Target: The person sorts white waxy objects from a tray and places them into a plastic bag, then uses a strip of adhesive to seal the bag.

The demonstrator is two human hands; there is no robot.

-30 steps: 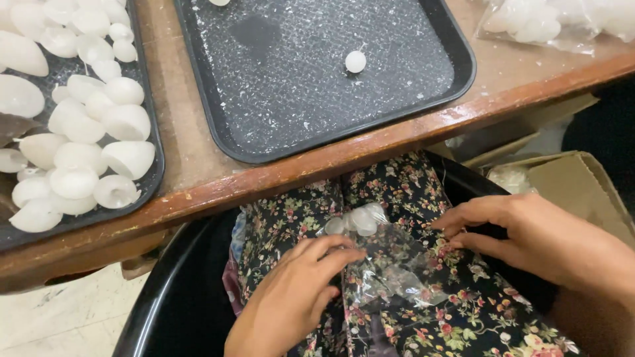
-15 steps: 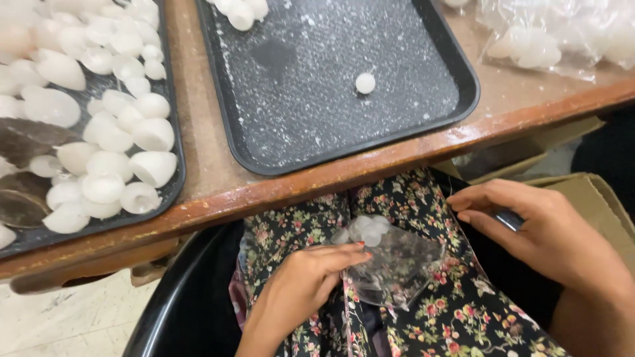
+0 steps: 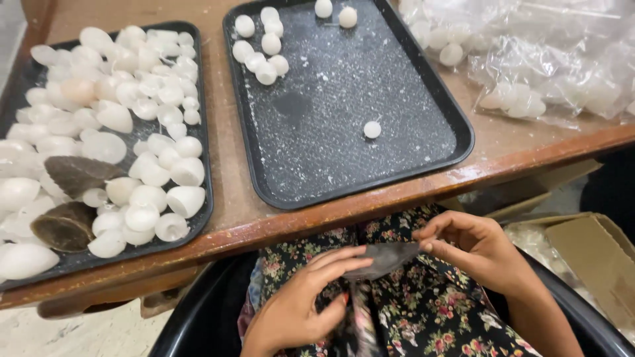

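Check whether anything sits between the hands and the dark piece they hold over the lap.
Nothing visible does. The left hand and right hand both pinch the dark grey piece directly, one at each end, above the floral fabric.

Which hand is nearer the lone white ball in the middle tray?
Right. The right hand sits below the lone white ball, just past the table edge; the left hand is lower and farther left, over the lap.

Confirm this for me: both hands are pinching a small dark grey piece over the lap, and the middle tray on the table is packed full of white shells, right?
Not quite. In the head view the middle tray is mostly bare, with a few white shells. The left hand and right hand do pinch the dark grey piece.
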